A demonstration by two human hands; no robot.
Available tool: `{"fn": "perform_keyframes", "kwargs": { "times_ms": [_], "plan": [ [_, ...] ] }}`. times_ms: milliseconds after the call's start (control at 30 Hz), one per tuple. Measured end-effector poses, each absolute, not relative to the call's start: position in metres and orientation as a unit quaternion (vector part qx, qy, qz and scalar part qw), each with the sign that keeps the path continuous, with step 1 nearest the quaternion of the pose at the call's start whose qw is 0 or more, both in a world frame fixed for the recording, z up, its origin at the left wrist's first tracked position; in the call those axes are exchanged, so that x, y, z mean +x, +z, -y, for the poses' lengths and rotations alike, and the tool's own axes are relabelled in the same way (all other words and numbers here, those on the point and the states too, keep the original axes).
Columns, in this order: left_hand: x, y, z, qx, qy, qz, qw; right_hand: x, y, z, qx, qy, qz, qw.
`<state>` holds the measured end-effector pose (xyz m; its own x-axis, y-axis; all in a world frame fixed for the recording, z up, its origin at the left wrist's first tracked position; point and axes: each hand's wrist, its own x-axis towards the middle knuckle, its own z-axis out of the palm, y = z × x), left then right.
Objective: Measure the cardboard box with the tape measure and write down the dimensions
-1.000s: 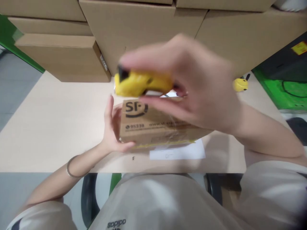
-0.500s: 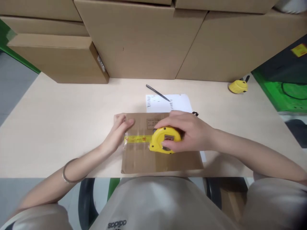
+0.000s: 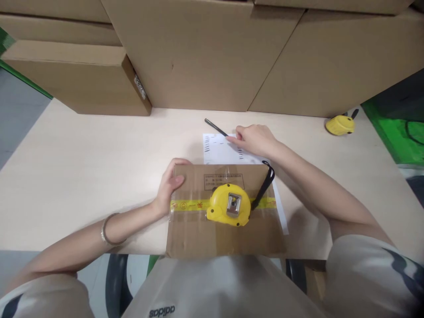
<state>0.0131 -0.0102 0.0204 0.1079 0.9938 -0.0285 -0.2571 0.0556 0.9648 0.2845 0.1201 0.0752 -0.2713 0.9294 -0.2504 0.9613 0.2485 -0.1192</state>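
- atop the box (image 3: 195,238), tape measure (image 3: 220,199) released;
- this frees the right hand (image 3: 255,138), now at the pen (image 3: 214,126); grip, i cannot tell;
- left hand (image 3: 166,189) grasps the box

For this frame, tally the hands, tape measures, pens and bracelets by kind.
Hands: 2, left hand and right hand
Tape measures: 2, near tape measure on the cardboard box, far tape measure at back right, judging by its yellow case
Pens: 1, black pen
Bracelets: 1, left-arm bracelet
Total: 6
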Motion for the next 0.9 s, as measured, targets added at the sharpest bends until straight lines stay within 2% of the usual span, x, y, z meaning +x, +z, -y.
{"fn": "perform_keyframes", "kwargs": {
  "times_ms": [100, 233, 433, 633, 767, 900],
  "plan": [
    [0.012, 0.02, 0.01, 0.453, 0.515, -0.416, 0.597, 0.276, 0.057, -0.13, 0.583, -0.148, -0.794, 0.087],
    [0.012, 0.02, 0.01, 0.47, 0.527, -0.407, 0.58, 0.276, 0.056, -0.138, 0.546, -0.233, -0.802, 0.068],
    [0.014, 0.02, 0.01, 0.476, 0.539, -0.379, 0.582, 0.274, 0.053, -0.163, 0.471, -0.428, -0.767, -0.083],
    [0.012, 0.013, 0.01, 0.49, 0.541, -0.331, 0.597, 0.258, 0.009, -0.177, 0.431, -0.506, -0.704, -0.25],
    [0.008, 0.007, 0.012, 0.504, 0.524, -0.321, 0.607, 0.257, -0.004, -0.179, 0.422, -0.527, -0.678, -0.292],
    [0.006, 0.005, 0.014, 0.507, 0.519, -0.321, 0.609, 0.255, -0.002, -0.179, 0.418, -0.528, -0.677, -0.297]
  ]
}}
